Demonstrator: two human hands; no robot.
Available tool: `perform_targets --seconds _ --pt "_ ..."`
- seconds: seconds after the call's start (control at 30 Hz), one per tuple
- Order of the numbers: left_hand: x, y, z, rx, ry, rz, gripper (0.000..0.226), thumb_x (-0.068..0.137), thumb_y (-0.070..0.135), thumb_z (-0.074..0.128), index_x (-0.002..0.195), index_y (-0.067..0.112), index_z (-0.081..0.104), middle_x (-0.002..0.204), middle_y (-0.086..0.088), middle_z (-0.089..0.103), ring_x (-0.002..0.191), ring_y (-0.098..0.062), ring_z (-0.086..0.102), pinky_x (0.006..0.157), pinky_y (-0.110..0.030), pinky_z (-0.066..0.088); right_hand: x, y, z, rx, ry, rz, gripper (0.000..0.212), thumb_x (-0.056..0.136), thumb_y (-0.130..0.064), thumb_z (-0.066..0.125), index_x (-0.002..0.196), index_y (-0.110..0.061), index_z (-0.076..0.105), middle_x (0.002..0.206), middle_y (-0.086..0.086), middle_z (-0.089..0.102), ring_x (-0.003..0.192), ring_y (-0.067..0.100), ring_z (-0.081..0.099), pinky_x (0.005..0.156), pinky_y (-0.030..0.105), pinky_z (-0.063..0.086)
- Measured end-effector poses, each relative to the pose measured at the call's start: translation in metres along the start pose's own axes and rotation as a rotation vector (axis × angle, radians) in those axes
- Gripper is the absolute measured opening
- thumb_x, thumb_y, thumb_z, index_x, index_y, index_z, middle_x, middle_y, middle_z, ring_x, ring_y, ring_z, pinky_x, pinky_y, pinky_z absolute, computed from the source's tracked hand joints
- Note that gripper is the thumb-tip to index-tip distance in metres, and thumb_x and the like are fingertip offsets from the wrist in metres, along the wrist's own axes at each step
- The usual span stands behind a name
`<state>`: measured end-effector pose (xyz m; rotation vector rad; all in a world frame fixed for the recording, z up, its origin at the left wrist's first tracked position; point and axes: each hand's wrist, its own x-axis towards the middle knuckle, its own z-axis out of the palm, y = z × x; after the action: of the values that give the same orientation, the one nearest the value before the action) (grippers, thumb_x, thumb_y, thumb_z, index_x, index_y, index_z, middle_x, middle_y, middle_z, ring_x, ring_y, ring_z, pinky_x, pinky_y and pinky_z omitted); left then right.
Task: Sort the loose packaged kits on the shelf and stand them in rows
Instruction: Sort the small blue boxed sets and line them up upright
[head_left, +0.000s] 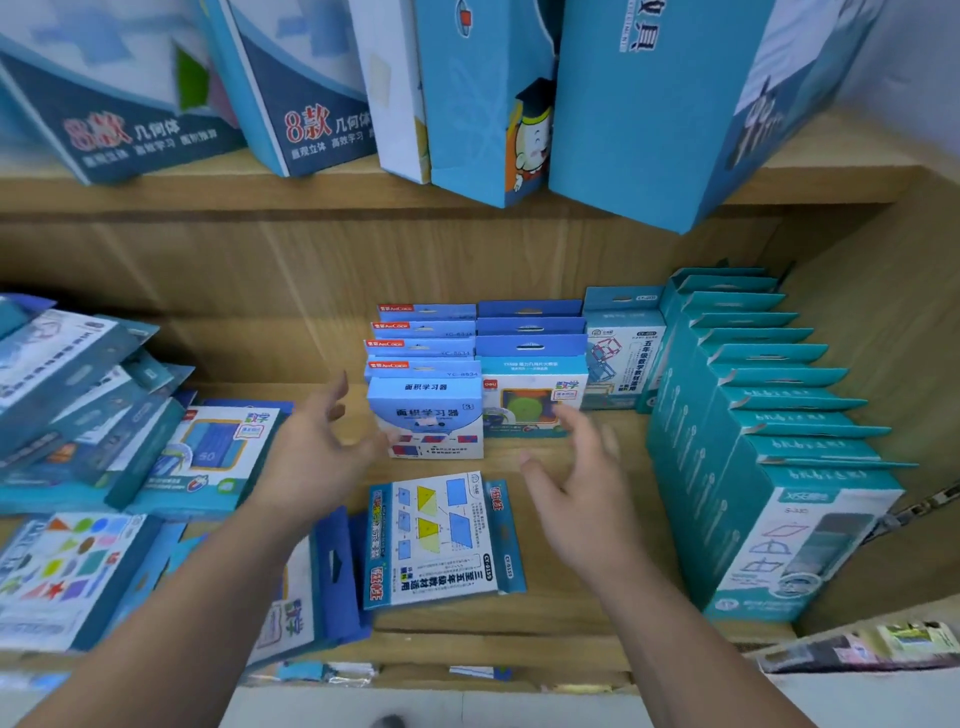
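Both my hands hover open and empty over the wooden shelf (582, 634). My left hand (317, 447) is just left of a standing row of blue-and-white kits (426, 415). My right hand (582, 483) is in front of a second standing row of blue kits (532, 400). A flat kit with yellow and blue shapes (434, 535) lies on the shelf between my forearms. Loose kits lie piled at the left (93, 415), with more flat ones near the front left (67, 571). A long row of teal boxes (769, 452) stands at the right.
A short standing row (623, 353) sits between the blue rows and the teal boxes. Large blue boxes (639, 104) lean on the upper shelf overhead. The shelf side wall (883, 332) closes the right end. Bare shelf board shows in front of my right hand.
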<state>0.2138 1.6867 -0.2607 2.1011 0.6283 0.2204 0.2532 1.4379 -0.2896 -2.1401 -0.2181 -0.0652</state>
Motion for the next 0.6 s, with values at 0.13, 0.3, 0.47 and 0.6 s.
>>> perform_targets --seconds 0.13,0.3,0.47,0.6 --pt "-0.032 -0.025 -0.029 0.174 0.085 0.118 0.057 0.08 0.033 0.08 0.133 0.027 0.06 0.133 0.003 0.059 0.122 -0.018 0.056 0.101 -0.035 0.046 -0.012 -0.003 0.027 -0.046 -0.211 -0.113 0.037 0.087 -0.046 0.07 0.12 -0.03 0.061 0.119 -0.018 0.048 0.117 0.005 0.049 0.1 0.035 0.047" --pt "-0.071 -0.051 -0.056 0.414 0.095 0.202 0.064 0.065 0.061 0.078 0.116 0.023 0.069 0.117 0.006 0.065 0.111 -0.018 0.056 0.093 -0.032 0.045 -0.016 -0.005 0.054 -0.155 -0.399 -0.117 0.066 0.077 -0.061 0.074 0.135 -0.036 0.053 0.148 -0.013 0.036 0.139 0.011 0.03 0.115 0.031 0.031" --pt "-0.081 -0.073 -0.077 0.643 -0.09 0.264 0.101 0.042 0.084 0.069 0.128 0.031 0.063 0.126 0.015 0.059 0.115 -0.014 0.05 0.095 -0.026 0.04 -0.019 -0.013 0.062 -0.356 -0.539 -0.104 0.103 0.058 -0.081 0.073 0.147 -0.047 0.034 0.161 -0.019 0.014 0.147 0.011 0.015 0.12 0.039 0.018" --pt "-0.072 -0.083 -0.094 0.666 -0.199 0.311 0.116 0.037 0.083 0.072 0.139 0.032 0.053 0.134 0.017 0.051 0.122 -0.011 0.044 0.102 -0.023 0.034 -0.019 -0.017 0.067 -0.345 -0.515 -0.048 0.108 0.05 -0.08 0.078 0.144 -0.05 0.035 0.16 -0.021 0.013 0.147 0.011 0.018 0.119 0.038 0.018"
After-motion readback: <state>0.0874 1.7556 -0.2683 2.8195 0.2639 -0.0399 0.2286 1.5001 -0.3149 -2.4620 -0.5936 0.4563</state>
